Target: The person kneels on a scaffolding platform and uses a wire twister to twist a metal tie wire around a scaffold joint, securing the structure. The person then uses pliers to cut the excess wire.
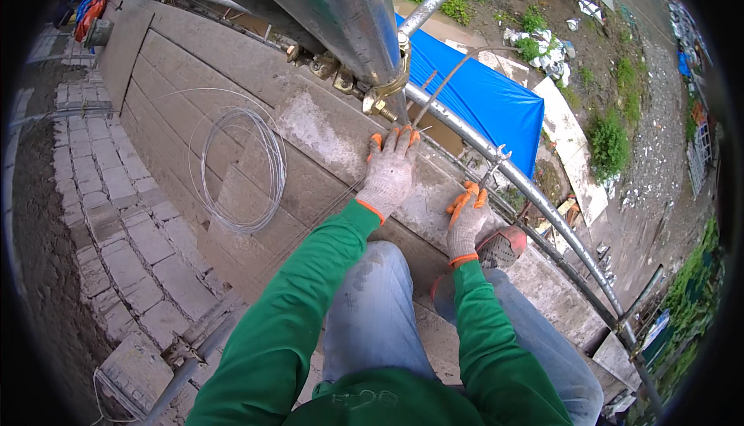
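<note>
My left hand (387,174), in a pale orange-edged glove, reaches to the plank edge by the foot of a big vertical steel post (333,15), fingers stretched out and touching near a thin bent rod (459,66). A clamp (387,97) rings the post. My right hand (469,217) is closed around what looks like a silver metal tool (497,159), whose head rests at the horizontal tube rail (550,209). A loose coil of silver wire (240,217) lies on the boards left of my hands.
My knees are on the board platform (178,93). Left is paving blocks (182,283) with a lower tube. Beyond the rail, below, are a blue tarp (488,104), pale sheets, debris and plants. Orange and blue material (91,15) sits at the upper left.
</note>
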Available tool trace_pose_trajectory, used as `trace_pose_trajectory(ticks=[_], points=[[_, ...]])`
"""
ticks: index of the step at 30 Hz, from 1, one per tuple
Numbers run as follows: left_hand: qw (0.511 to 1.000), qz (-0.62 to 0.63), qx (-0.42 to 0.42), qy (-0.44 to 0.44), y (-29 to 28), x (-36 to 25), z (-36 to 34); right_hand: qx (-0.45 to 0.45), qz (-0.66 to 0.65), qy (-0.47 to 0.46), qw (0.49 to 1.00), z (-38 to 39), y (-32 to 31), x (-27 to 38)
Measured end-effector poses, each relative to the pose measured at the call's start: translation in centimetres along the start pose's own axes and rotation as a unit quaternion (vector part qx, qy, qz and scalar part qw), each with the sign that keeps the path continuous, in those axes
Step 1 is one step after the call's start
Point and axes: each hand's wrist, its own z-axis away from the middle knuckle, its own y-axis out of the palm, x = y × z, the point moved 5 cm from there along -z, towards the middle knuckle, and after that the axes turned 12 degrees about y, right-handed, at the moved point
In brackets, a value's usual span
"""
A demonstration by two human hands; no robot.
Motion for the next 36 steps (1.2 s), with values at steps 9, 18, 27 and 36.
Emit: trace_pose_trajectory(ticks=[9,18,27,36], points=[[0.984,-0.110,0.129,0.060,-0.7,0.5,-1.3,0.034,0.039,0.016,0.999,0.5,1.0,0.5],[0.948,-0.101,0.298,0.038,1.0,0.5,-2.3,0.065,0.129,0.017,0.989,-1.3,0.7,0.1],[0.916,0.145,0.060,-0.368,-1.8,4.0,20.1,0.130,0.490,-0.239,0.828,6.8,8.2,6.5],[0.876,0.190,0.156,-0.416,3.8,2.8,26.5,0.091,0.506,-0.328,0.793,3.9,8.3,5.9]])
